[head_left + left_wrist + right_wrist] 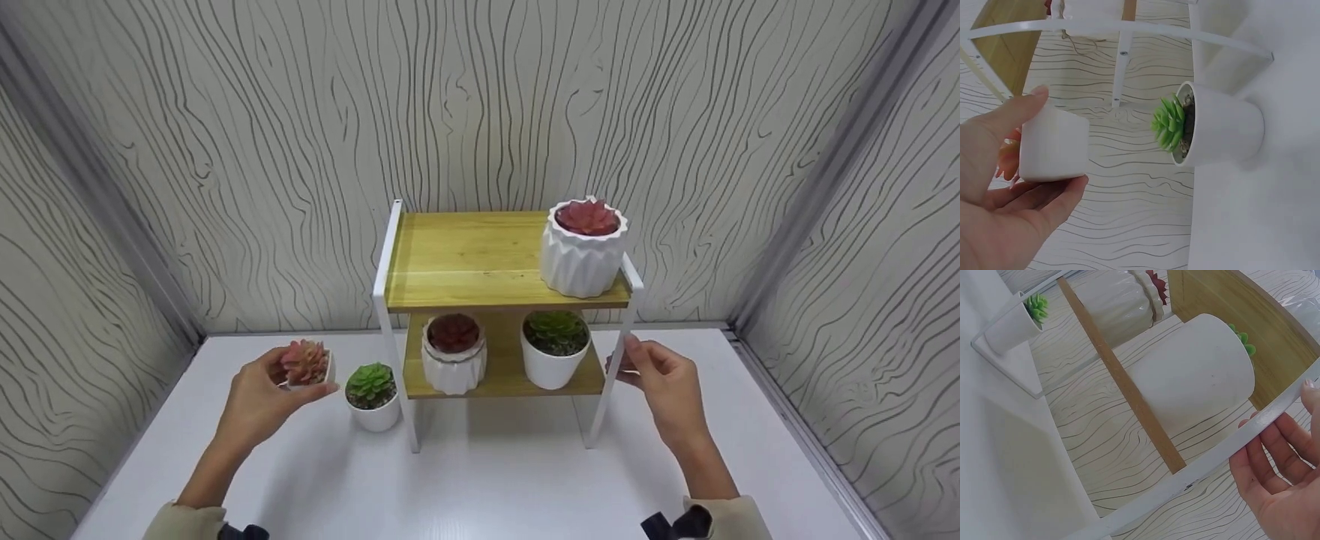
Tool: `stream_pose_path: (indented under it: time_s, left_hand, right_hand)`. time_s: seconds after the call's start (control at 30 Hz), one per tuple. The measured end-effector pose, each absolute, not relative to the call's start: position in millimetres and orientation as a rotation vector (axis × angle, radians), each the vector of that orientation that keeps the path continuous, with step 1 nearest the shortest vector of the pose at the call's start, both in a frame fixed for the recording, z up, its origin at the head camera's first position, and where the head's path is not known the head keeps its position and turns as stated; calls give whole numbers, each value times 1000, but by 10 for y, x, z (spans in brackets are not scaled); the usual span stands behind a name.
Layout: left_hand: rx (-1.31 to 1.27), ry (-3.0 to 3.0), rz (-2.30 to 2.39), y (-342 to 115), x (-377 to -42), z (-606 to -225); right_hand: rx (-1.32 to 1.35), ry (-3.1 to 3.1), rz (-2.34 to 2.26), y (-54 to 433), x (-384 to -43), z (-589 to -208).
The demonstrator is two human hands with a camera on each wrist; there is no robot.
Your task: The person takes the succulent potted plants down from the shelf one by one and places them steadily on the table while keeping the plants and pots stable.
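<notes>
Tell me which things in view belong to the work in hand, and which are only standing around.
Probably in use:
potted pink succulent, in the left hand
shelf rack, held by the right hand

Probably just standing around:
potted green succulent beside the rack
potted red succulent on top
potted dark-red succulent and second potted green succulent below
</notes>
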State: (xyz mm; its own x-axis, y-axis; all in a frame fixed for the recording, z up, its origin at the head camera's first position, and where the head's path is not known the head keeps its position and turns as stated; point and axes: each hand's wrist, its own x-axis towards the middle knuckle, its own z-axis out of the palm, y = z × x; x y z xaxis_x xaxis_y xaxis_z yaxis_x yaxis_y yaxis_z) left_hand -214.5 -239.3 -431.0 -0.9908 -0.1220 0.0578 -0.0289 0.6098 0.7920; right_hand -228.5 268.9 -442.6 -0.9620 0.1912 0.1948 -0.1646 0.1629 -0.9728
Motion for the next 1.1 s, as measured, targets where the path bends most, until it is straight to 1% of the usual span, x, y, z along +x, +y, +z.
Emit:
stream_pose_path:
  time_s: [0.43,0.73,1.1]
  left_hand:
    - [121,-2691,-1265,-2555,-2277,-4769]
    - [169,-2685,-1375,-2588,-2364,-4951]
    - [230,-2726,-1342,-2632,-2417,-5166]
  right_hand:
    - [-8,-2155,1883,2669,-2270,-4431]
    - [-5,-2156,1892,2671,-2266,-4438]
    - [-28,-2160,1895,2667,-2256,-4436]
